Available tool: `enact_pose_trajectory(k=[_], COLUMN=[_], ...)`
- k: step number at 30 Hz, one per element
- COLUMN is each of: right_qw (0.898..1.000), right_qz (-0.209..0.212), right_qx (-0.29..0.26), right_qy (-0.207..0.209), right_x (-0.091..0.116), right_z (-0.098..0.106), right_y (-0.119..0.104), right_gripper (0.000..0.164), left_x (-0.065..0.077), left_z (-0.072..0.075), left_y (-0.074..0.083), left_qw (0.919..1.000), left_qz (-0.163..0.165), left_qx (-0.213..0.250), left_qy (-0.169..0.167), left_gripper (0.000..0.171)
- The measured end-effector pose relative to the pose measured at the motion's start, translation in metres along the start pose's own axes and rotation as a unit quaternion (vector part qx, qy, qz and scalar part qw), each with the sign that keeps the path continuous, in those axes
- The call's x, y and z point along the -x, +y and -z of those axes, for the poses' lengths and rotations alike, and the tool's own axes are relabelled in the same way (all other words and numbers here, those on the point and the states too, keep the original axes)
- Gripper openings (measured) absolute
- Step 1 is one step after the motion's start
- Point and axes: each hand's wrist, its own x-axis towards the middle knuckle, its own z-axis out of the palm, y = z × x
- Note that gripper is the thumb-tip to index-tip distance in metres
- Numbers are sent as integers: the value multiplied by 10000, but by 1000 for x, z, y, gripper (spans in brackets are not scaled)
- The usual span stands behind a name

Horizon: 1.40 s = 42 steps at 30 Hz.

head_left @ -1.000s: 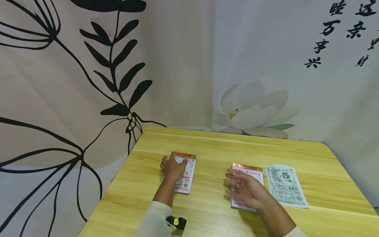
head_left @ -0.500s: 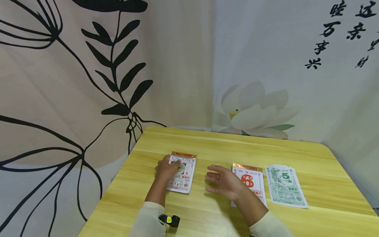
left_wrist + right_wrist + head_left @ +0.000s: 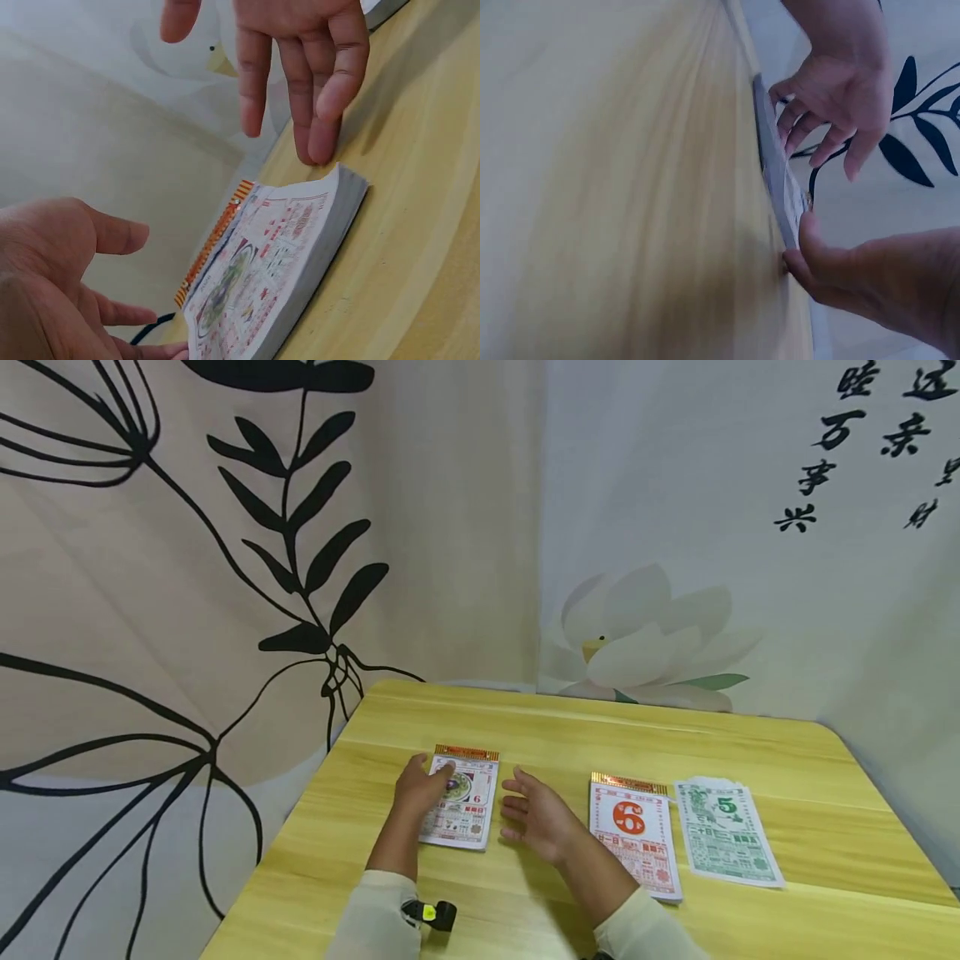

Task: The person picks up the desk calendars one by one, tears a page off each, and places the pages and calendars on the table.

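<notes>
A thick tear-off calendar pad (image 3: pixel 467 822) with an orange-gold top strip lies on the left part of the table. My left hand (image 3: pixel 422 792) is at its left side, thumb raised above the printed page; in the left wrist view, the lower fingers (image 3: pixel 154 349) of this hand reach the pad's edge. On the opposite side my right hand (image 3: pixel 546 818) has its relaxed fingers toward the pad's right edge. Whether these fingers touch the paper I cannot tell. A second calendar pad (image 3: pixel 630 843), showing a large red 6, lies right of my right hand.
Beside the second pad lies a loose sheet or thin stack of green-printed calendar pages (image 3: pixel 727 835) with a 5. The wooden table (image 3: pixel 540 718) has a rounded far edge against a printed curtain (image 3: pixel 465 527).
My right hand has moved left, from over the red 6 pad to beside the left pad. My left hand has drawn back left, uncovering more of the left pad's page.
</notes>
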Motion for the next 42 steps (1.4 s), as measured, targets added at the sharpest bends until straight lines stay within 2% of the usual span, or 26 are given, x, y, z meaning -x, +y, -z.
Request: enact_pose_trajectory(k=[6, 11, 15, 21, 28, 31, 37, 42], right_qw=[9998, 9998, 9999, 9999, 9987, 9981, 9980, 9976], right_qz=[75, 69, 21, 22, 163, 153, 98, 104], right_qx=[165, 153, 36, -128, -436, -536, -596, -672], right_qy=[13, 129, 91, 109, 219, 267, 188, 148], right_x=[0, 3, 2, 1, 1, 1, 3, 3], right_z=[-14, -14, -11, -10, -13, -12, -5, -3], right_y=[5, 12, 16, 15, 14, 14, 14, 12], right_gripper=[86, 85, 85, 85, 70, 68, 77, 71], left_x=[2, 1, 0, -3, -3, -3, -4, -4], left_z=[6, 3, 2, 0, -5, -6, 0, 4], left_y=[3, -1, -3, -6, -9, -9, -8, -9], left_qw=[9997, 9998, 9998, 9995, 9986, 9968, 9945, 9898], left_qz=[85, 156, 176, -75, -292, -400, -374, -166], left_qx=[40, -93, 5, 202, 439, 682, 909, 1303], left_qy=[216, 26, -39, -223, -60, -118, -370, -558], left_gripper=[72, 72, 73, 58, 39, 36, 39, 50])
